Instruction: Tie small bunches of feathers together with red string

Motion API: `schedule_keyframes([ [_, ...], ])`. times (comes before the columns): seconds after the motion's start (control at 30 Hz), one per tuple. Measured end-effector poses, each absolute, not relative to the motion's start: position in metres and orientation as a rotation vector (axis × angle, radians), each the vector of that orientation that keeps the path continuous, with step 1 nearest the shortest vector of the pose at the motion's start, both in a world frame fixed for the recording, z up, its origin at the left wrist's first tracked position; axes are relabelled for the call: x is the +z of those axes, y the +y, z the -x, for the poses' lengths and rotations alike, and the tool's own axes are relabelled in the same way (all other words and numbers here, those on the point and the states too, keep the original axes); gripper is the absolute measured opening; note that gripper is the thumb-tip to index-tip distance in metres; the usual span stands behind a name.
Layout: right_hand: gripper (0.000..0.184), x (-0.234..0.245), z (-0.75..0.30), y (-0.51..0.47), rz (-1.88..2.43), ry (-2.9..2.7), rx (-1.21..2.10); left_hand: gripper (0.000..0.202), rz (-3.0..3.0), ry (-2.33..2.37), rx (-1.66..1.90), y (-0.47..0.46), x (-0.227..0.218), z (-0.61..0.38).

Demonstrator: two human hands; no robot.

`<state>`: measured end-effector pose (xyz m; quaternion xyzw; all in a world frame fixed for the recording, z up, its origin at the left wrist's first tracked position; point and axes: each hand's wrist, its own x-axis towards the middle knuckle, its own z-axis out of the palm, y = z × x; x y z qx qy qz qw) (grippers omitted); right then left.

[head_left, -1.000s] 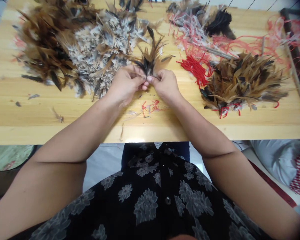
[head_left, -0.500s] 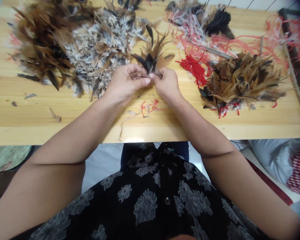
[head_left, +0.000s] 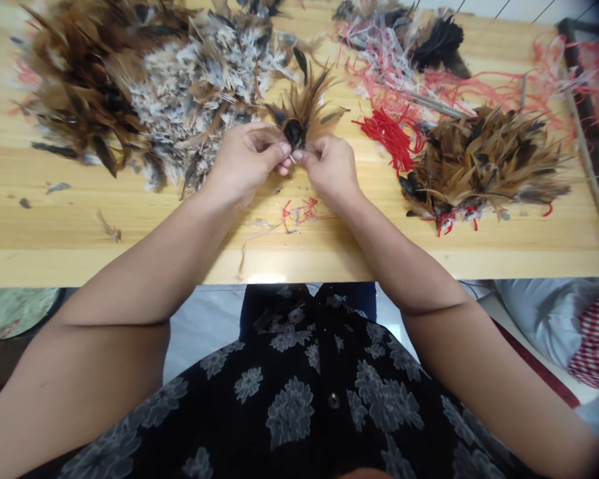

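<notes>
A small bunch of brown and black feathers (head_left: 302,106) fans out away from me above the table, its quill ends between my two hands. My left hand (head_left: 254,156) pinches at the left side of its base, with thumb and fingertips together. From the other side, my right hand (head_left: 332,163) grips the base with thumb and bent fingers. A thin pale quill tip shows between the thumbs. Scraps of red thread (head_left: 302,211) lie on the wood just below my hands.
A large heap of loose brown and grey feathers (head_left: 180,86) covers the table's left. To the right are red threads (head_left: 389,136), a pile of brown feather bunches (head_left: 484,159) with red ties, pink and white strings (head_left: 379,50), black feathers (head_left: 442,43) and a dark frame (head_left: 586,126).
My left thumb and fingers have shifted slightly left and down at the bunch's base. The dark feathers there have turned, and the quill tip now shows. My right hand has barely moved.
</notes>
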<state>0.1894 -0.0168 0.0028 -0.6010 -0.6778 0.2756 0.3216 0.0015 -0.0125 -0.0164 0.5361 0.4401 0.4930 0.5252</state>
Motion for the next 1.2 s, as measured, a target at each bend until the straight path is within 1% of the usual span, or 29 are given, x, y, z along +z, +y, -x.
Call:
schedule_keyframes([
  [0.17,0.054,0.004,-0.190,-0.016,1.566,-1.824,0.722,0.055,-1.401,1.078,1.154,-0.013,-0.015,-0.001],
  [0.23,0.059,0.002,-0.191,-0.014,1.530,-1.819,0.768,0.064,-1.434,1.078,1.218,-0.003,-0.023,0.000],
  [0.33,0.070,-0.005,-0.194,-0.010,1.462,-1.766,0.924,0.079,-1.442,1.058,1.310,0.016,-0.038,0.002],
  [0.43,0.075,-0.012,-0.196,-0.006,1.387,-1.676,1.077,0.086,-1.436,1.026,1.300,0.026,-0.045,0.007],
  [0.5,0.072,-0.011,-0.195,-0.006,1.332,-1.617,1.135,0.089,-1.455,1.012,1.272,0.026,-0.045,0.010],
  [0.67,0.055,0.002,-0.190,-0.014,1.264,-1.553,1.190,0.092,-1.403,0.979,1.276,0.010,-0.029,0.008],
  [0.73,0.056,0.006,-0.190,-0.016,1.289,-1.549,1.183,0.096,-1.347,0.961,1.282,0.002,-0.021,0.004],
  [0.8,0.061,0.006,-0.192,-0.018,1.328,-1.549,1.161,0.102,-1.332,0.954,1.281,-0.003,-0.015,0.001],
  [0.9,0.064,0.005,-0.195,-0.018,1.363,-1.563,1.132,0.103,-1.337,0.964,1.265,-0.004,-0.010,0.001],
  [1.0,0.063,0.004,-0.197,-0.019,1.363,-1.591,1.138,0.104,-1.353,0.978,1.252,-0.001,-0.011,0.003],
  [1.13,0.067,0.005,-0.198,-0.020,1.355,-1.616,1.176,0.107,-1.370,1.000,1.244,0.003,-0.017,0.005],
  [1.2,0.066,0.008,-0.197,-0.021,1.356,-1.614,1.191,0.109,-1.381,0.985,1.233,0.006,-0.021,0.005],
])
